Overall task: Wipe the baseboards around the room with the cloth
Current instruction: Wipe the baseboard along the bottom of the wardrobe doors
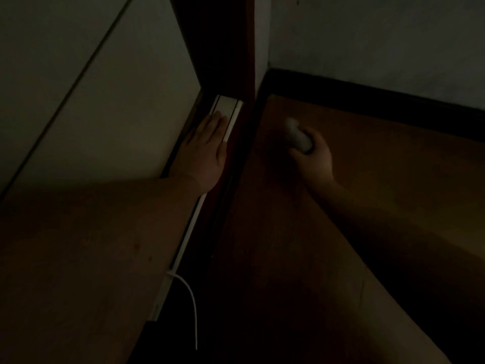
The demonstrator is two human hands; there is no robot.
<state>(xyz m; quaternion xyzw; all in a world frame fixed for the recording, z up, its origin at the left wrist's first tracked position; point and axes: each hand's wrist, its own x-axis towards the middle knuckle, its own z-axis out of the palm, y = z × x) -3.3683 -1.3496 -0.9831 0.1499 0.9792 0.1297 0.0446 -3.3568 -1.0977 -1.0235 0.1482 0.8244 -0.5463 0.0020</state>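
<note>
The room was very dim. The right hand (312, 156) had its grip curled tight around a pale, wadded cloth (298, 136), which stuck out past the fingers (295, 153) toward the corner of the room. The cloth looked blurred, and whether it touched the wooden floor (328, 232) below the grip could not be told. Beyond the grip and to its right, a dark baseboard (380, 101) ran along the foot of a pale wall (367, 35), apart from the cloth. To the left of the grip, a dark vertical post (223, 48) stood at the corner.

The left hand (207, 151) lay flat and spread, holding nothing, its palm down on a pale track (225, 111) that ran along the foot of a light panel (105, 101). Its fingertips (216, 118) pointed toward the post. The two hands were apart, with a dark strip between them. Nearer the person than the left hand, a thin white cable (193, 306) curved down from the end of the track.
</note>
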